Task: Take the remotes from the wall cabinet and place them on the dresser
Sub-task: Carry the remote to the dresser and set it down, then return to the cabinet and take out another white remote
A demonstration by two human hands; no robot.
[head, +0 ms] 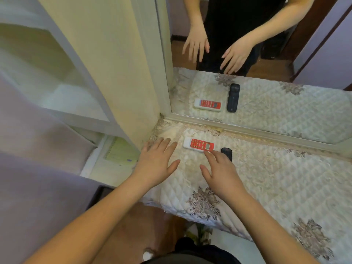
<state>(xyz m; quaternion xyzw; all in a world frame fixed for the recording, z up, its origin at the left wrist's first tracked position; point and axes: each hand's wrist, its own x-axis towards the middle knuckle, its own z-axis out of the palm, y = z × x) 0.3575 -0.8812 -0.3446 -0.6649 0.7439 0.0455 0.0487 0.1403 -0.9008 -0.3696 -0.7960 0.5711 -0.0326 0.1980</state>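
Quilted floral cloth covers the dresser (266, 178), on which two remotes are laid near the mirror (247, 128): one white remote (198, 145) with a red button panel and small screen, and one black remote (227, 152) just beside it, partly hidden. Both hands are held palm-down with fingers spread and nothing gripped, the left hand (156, 162) over the cloth, the right hand (222, 173) reaching to the white remote's edge.

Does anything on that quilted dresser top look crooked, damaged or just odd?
Nothing stands out. The white remote with the red face and the black remote lie flat on the quilted cover, at different angles. The second pair is their mirror reflection.
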